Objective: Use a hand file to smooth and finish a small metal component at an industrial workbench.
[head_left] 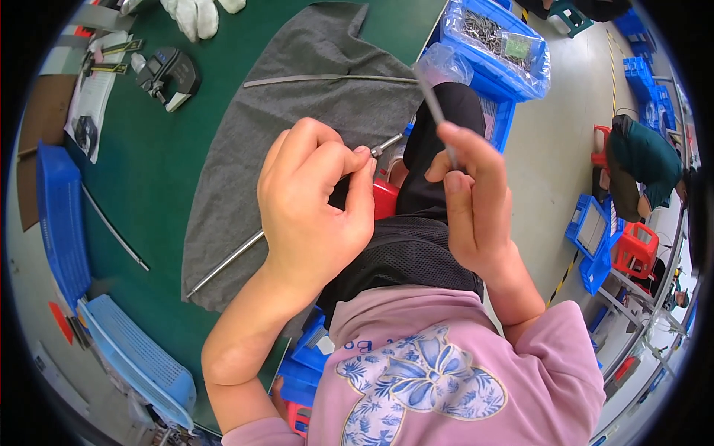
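Note:
My left hand (316,201) is closed, thumb and fingertips pinching a shiny metal rod near its stepped end fitting (377,152). What looks like the same rod's long shaft (227,264) shows on the other side of the hand, slanting down over a grey cloth (297,44); the hand hides its middle. My right hand (476,186) pinches a thin grey strip (433,104), blurred by motion and pointing up and away. It is apart from the rod's end. Another long thin grey strip (327,78) lies across the cloth.
The cloth covers part of a green tabletop (141,193). On it sit a micrometer (171,78), white gloves (195,16) and a thin curved rod (115,227). Blue baskets (141,357) line the left edge. A blue bin (494,44) with bagged metal parts stands far right; a person (643,163) bends beyond.

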Demonstrator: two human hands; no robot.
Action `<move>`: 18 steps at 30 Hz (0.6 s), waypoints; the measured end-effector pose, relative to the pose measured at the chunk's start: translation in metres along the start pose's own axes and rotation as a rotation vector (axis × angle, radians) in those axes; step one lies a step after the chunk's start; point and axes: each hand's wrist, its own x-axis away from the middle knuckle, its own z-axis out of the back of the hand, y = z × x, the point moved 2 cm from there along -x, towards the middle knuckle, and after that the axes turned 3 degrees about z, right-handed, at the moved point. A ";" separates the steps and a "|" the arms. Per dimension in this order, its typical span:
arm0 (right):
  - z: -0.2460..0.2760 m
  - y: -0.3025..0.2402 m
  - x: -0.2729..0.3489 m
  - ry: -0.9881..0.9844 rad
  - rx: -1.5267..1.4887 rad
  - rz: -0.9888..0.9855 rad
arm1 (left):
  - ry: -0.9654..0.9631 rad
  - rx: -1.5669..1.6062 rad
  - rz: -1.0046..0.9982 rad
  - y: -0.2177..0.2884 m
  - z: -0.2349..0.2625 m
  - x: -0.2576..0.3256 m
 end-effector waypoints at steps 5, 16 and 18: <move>-0.006 -0.003 0.006 -0.101 0.046 0.060 | 0.013 0.032 0.039 -0.001 -0.002 0.002; -0.018 -0.001 0.009 -0.080 -0.089 0.029 | 0.016 0.033 0.029 0.000 -0.003 0.001; -0.020 -0.003 0.003 -0.063 -0.020 0.045 | 0.015 0.029 0.022 0.000 -0.003 0.001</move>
